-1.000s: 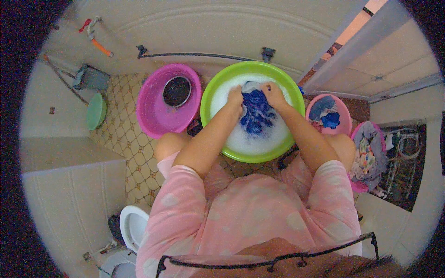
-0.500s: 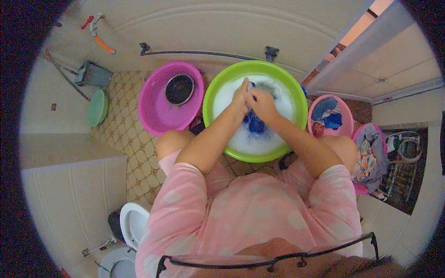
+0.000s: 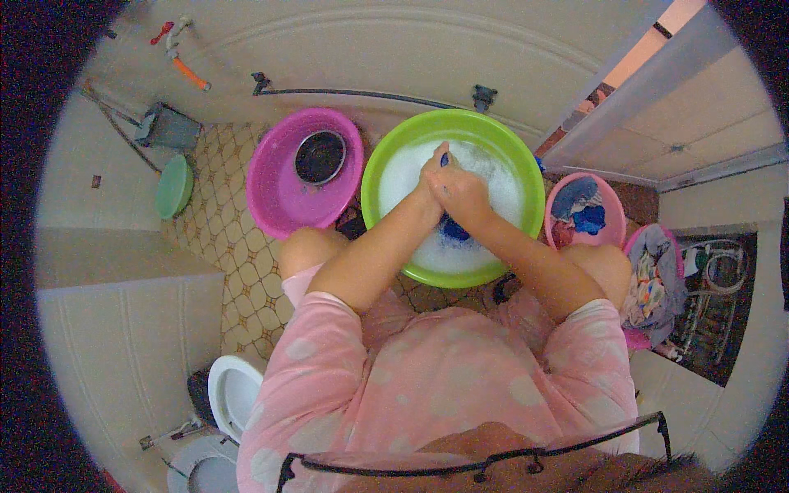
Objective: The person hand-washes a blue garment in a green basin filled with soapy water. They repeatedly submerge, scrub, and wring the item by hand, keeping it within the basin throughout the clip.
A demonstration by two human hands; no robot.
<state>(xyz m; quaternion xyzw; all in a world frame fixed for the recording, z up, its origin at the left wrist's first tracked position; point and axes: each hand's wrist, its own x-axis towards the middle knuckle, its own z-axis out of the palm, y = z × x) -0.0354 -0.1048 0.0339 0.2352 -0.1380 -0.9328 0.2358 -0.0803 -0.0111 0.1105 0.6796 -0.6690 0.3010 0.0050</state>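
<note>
A beige floor of patterned tiles point(image 3: 215, 214) spreads out at left and runs under the vessels. On it, in the middle of the scene, stands a wide, round, lime-green plastic basin point(image 3: 452, 117), filled with white foamy suds point(image 3: 403, 172). Just to its left is a round magenta plastic basin point(image 3: 283, 205). At right, near the person's knee, a heap of grey and multicoloured laundry point(image 3: 653, 279) fills a pink tub. Just beyond it, to the right of the lime-green basin, a smaller round pink plastic basin point(image 3: 616, 215) holds blue and reddish garments. A dark round pan with a pale rim point(image 3: 320, 158) sits in the far right part of the magenta basin. Far to the left, a grey square-sided bucket point(image 3: 168, 127) stands by the wall, with a pale green round basin point(image 3: 174, 187) on its near side.

The right hand point(image 3: 462, 197) and left hand point(image 3: 433, 168) meet over the lime-green basin, touching each other. Their fingers are curled tight around a dark blue wet cloth point(image 3: 456, 228), the right hand lapping over the left; the exact place of each fingertip is hidden. The cloth is inside the lime-green basin: one bunched part lies in the suds just nearer than the hands, and a small tip pokes out by the left thumb.
</note>
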